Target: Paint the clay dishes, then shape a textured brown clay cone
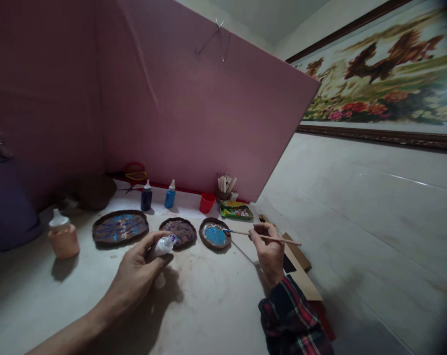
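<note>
My left fingers (149,240) wrapped round white bottle (163,246) | my right fingers (257,240) pinching brush (241,232) at dish (215,248), frame centre | step, judged: blue painting | next: light, steady stroke needed

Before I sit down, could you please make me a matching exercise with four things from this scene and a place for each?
Things
1. Paintbrush
2. Whitish bottle
3. Red cup
4. Orange bottle

Places
A. Beside the green packet
B. In the fingers of the right hand
C. Left of the largest brown dish
D. In the fingers of the left hand

Pairs: 1-B, 2-D, 3-A, 4-C
</note>
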`<move>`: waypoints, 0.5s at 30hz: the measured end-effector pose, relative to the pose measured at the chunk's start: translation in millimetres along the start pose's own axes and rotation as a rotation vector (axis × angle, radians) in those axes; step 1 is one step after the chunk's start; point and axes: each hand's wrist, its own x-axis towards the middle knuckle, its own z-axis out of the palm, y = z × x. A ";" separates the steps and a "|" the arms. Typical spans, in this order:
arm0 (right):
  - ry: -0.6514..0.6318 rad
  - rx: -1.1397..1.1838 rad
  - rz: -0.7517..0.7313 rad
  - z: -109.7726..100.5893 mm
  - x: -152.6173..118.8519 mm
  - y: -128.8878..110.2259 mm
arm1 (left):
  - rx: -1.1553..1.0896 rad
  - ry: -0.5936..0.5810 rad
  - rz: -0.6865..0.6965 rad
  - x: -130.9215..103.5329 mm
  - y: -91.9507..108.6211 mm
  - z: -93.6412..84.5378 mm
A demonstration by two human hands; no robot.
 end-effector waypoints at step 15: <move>0.007 0.009 -0.029 -5.5 0.7 4.3 | -0.012 0.007 -0.004 1.1 0.3 0.2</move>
